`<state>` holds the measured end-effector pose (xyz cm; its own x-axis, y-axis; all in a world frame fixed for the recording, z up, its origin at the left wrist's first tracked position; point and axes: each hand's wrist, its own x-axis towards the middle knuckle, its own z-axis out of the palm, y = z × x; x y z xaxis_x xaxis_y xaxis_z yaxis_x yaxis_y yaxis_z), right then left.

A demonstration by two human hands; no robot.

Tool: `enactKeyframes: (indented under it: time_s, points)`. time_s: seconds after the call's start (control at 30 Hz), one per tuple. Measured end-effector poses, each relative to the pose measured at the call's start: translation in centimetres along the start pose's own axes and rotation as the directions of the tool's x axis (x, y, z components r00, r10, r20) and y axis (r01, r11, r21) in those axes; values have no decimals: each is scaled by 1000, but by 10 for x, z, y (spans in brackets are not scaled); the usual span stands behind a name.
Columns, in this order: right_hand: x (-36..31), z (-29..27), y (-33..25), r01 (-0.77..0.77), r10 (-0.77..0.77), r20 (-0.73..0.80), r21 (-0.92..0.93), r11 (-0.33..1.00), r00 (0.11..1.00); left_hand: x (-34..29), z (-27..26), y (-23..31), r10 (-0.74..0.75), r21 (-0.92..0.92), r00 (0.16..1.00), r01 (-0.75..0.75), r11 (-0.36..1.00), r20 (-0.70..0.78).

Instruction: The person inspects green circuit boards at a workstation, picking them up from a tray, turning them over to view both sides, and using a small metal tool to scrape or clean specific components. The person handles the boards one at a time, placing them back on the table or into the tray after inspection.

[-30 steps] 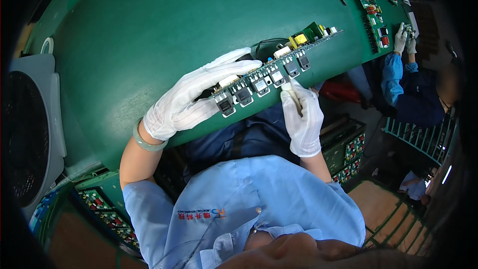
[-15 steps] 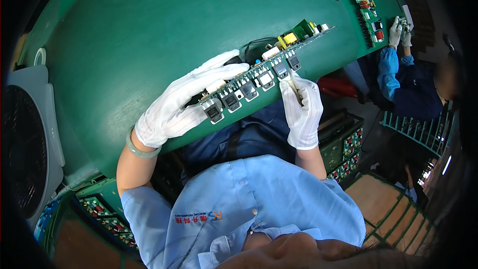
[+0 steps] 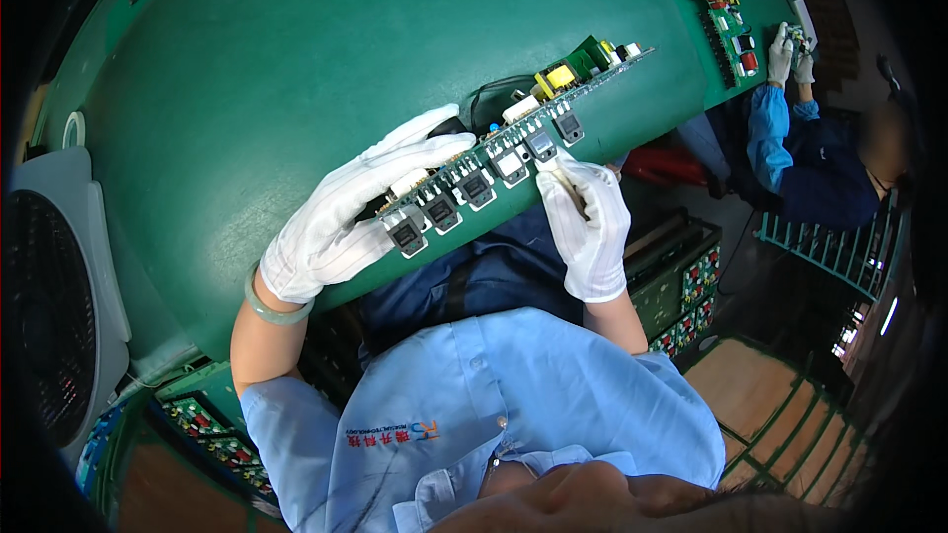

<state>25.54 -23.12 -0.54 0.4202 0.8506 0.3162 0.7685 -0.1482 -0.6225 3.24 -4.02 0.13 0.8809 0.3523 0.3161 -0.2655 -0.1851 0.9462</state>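
A long green circuit board [image 3: 464,170] is tilted on edge over the bench, running from lower left to upper right. Black power transistors with pale pads, several in all, stick out along its near edge. My gloved left hand [image 3: 346,207] is closed around the board's left end, fingers on the far side and thumb nearer me. My gloved right hand [image 3: 588,222] has its thumb and fingers pinched together at the lower edge of one transistor [image 3: 540,145], second from the right end. A yellow transformer [image 3: 560,76] and a small upright green board [image 3: 591,57] stand at the right end.
The green bench top [image 3: 296,49] spreads beyond the board. A fan [image 3: 59,306] stands at left. More circuit boards [image 3: 731,30] lie at the far right, where a co-worker's gloved hands [image 3: 790,57] hold a part. Racked boards [image 3: 696,301] sit below the bench.
The board and both my hands have shifted slightly to the left. My right fingers stay at the same transistor, and my left hand keeps its hold.
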Motion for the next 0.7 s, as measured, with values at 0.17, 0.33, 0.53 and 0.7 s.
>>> enactKeyframes:
  time_s: [0.17,0.33,0.53,0.7]
  points:
    - [3,-4,5,25,-25,6,-26,999,1000,1,1,0,-6,-10,1000,5,1000,-10]
    - [6,-6,6,42,-41,48,-25,999,998,1,1,1,-11,-1,1000,11,1000,-10]
    - [6,-5,9,33,-32,59,-18,999,998,0,1,-1,-10,0,1000,10,1000,-4]
    - [9,-5,12,86,-83,62,-34,996,995,0,0,-1,-23,17,1000,23,1000,3]
